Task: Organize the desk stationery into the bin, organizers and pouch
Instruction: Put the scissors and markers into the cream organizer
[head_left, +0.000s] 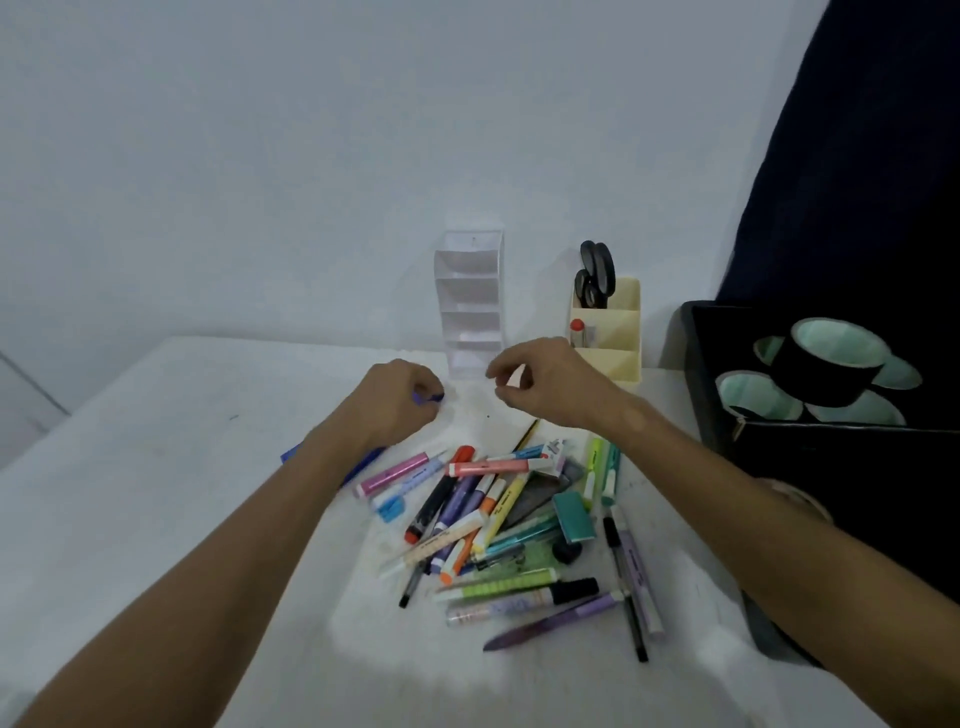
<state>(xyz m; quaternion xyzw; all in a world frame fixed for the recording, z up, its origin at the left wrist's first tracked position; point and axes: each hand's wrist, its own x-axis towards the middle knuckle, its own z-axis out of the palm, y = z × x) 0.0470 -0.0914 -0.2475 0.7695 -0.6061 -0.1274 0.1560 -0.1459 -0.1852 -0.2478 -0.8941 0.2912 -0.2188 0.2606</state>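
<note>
A heap of markers, highlighters and pens (498, 525) lies on the white desk (156, 467). My left hand (397, 397) hovers beyond the heap, its fingers curled round a small purple thing (428, 398). My right hand (540, 379) hangs close by with thumb and forefinger nearly pinched; whether it holds anything is unclear. Just behind both hands stands a clear tiered organizer (470, 306). A cream organizer (610, 332) to its right holds black scissors (596, 273) and a red-capped stick (577, 332).
A black bin (810, 447) at the right holds several rolls of black tape (826, 364). A blue object (291, 457) pokes out under my left forearm. A dark curtain (857, 156) hangs at the far right. The wall stands close behind the organizers.
</note>
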